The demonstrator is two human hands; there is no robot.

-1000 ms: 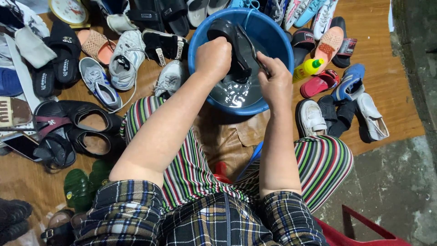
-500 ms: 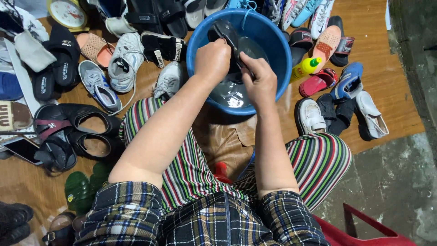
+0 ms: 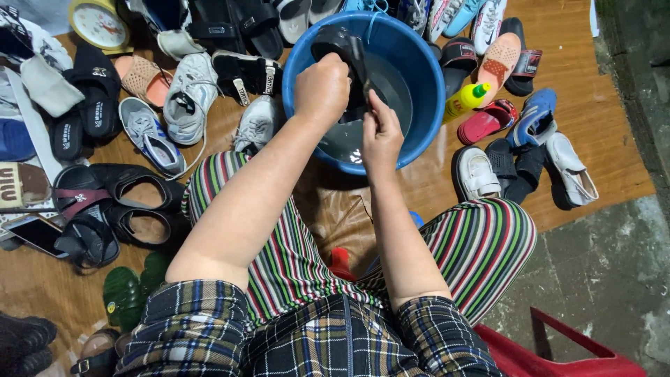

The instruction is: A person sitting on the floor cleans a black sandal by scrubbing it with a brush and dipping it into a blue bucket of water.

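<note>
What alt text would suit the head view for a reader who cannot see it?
Both hands, left hand and right hand, hold a black shoe over a blue basin of water; shoes, sandals and a yellow bottle surround it.

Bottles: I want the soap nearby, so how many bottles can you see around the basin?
1. A yellow bottle with a green cap lies on the wooden floor just right of the blue basin, among sandals. Others may be hidden under the shoes.

both arms reach forward; left hand (image 3: 322,89) fisted, right hand (image 3: 380,136) curled.
</note>
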